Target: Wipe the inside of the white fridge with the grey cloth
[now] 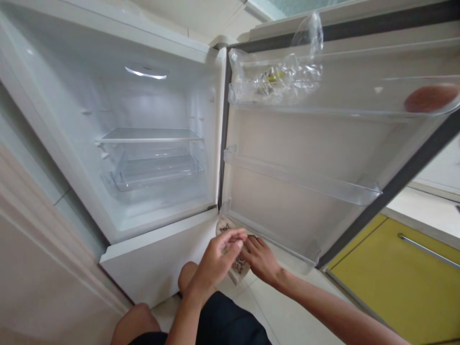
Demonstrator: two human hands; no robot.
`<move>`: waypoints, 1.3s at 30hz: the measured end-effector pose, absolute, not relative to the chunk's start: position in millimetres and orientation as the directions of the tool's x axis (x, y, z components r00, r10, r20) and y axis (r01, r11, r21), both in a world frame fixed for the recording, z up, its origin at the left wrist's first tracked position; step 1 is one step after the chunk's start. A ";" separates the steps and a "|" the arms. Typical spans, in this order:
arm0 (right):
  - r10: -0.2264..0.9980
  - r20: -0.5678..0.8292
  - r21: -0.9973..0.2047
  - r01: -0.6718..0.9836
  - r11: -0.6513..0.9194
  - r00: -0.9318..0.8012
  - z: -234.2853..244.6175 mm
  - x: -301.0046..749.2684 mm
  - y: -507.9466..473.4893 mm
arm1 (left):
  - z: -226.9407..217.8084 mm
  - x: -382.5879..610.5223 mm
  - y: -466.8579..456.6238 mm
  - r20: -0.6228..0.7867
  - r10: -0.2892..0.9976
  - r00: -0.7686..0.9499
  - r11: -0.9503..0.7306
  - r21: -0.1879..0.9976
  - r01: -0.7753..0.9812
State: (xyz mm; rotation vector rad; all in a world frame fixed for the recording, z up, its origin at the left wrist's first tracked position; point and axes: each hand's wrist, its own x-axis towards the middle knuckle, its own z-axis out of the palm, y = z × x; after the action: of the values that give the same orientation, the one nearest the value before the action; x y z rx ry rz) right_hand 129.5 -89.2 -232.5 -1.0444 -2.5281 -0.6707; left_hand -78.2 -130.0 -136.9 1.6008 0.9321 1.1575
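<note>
My left hand (215, 258) is in front of the fridge door's hinge side, its fingers curled and thumb drawn in toward them. Anything between those fingers is hidden from me. Close beside it, my right hand (262, 260) has its fingers bent over a beige, soft-looking item with dark printed marks (240, 269), perhaps a cloth or bag. Part of this item shows above my left hand and part hangs below, over the floor; the hands cover its middle. The fridge door (294, 143) stands wide open to the right of the cabinet interior (151, 105).
Inside the fridge are a glass shelf (151, 135) and a clear drawer (158, 177). A clear plastic bag (287, 79) and a reddish item (431, 97) are in the upper door rack. Lower racks (305, 184) jut out. A yellow cabinet (402, 282) stands at right.
</note>
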 end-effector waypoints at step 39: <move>0.845 0.315 -0.830 0.558 0.024 0.433 -228.7 338.8 -205.9 | -236.7 -3.4 -44.3 0.439 0.783 0.441 -0.598 0.338 0.727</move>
State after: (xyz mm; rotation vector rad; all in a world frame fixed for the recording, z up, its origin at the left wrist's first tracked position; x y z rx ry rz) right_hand 338.8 -205.9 -228.7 -1.6543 -1.2410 0.3476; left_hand -3.4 -44.3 -236.7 2.5812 1.3569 0.8683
